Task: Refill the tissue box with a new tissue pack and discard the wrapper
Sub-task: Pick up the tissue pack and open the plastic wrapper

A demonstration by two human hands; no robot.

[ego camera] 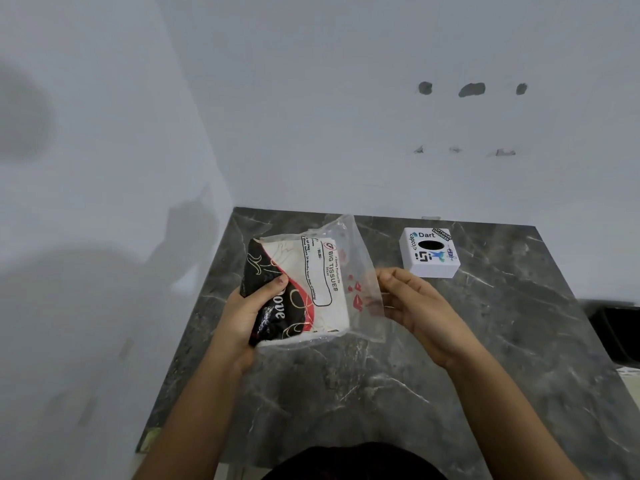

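Grey marble table against a white wall, tissue box standing at its far right. The left hand has its grip closed around the printed end of the tissue pack, held above the table. The right hand pinches the clear, slack end of the wrapper. The pack looks light and soft, its film slippery; pinching the loose film seems the surest hold.

Bare desk lies open across the lower centre and right of frame; only the tissue box stands upper right, wall close behind it.
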